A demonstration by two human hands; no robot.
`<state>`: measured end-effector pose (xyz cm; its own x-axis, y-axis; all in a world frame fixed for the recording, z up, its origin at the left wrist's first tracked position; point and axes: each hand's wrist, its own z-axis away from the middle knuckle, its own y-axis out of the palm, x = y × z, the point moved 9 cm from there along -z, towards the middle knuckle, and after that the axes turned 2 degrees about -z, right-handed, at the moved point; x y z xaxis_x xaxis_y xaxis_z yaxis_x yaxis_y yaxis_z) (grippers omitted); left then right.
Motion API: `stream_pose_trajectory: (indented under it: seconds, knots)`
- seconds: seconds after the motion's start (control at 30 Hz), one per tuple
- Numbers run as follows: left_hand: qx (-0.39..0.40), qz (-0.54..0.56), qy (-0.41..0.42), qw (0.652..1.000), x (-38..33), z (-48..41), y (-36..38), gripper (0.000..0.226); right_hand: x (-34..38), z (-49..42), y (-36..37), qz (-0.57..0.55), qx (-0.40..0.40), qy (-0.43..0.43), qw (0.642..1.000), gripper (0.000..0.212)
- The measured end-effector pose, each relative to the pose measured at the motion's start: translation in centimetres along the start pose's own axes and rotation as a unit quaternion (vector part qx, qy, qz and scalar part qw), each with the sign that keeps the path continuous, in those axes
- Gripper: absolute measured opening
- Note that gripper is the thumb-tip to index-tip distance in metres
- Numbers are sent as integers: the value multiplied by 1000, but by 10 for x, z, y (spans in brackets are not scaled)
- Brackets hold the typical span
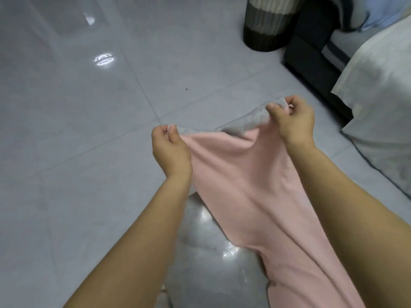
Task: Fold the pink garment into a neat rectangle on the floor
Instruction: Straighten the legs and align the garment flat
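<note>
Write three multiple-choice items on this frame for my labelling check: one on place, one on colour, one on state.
1. Where is the striped basket?
A. Far right, by the dark furniture
B. Between the arms
C. Far left

2. What colour is the garment's waistband?
A. Blue
B. Grey
C. Black

3. How is the pink garment now?
A. Folded flat on the floor
B. Held up by both hands
C. Untouched

Answers: 1 A, it stands on the tiles at upper right. 2 B, grey above pink. 3 B, left hand and right hand pinch the waistband.
</note>
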<state>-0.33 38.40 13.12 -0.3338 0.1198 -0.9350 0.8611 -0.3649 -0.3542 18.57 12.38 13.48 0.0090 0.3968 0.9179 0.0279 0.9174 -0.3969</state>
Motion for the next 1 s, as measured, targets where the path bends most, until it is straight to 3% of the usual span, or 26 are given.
stream_pose_trajectory:
  seconds: [0.13,0.37,0.57,0.73,1.0]
  knots:
    - [-13,20,18,1000,-31,-24,-5,9,30,-19,1,1,-3,-12,1000,32]
    - [-9,36,18,999,-46,-23,-11,10,33,-28,-9,22,5,-2,1000,23]
    - [13,2,-28,1000,20,53,-32,11,-46,5,-47,95,12,74,993,36]
    - [79,-35,-62,994,82,134,-30,13,-125,47,-87,171,49,132,975,42]
    - [167,-160,-162,960,166,253,-41,18,-222,110,-142,364,124,198,902,41]
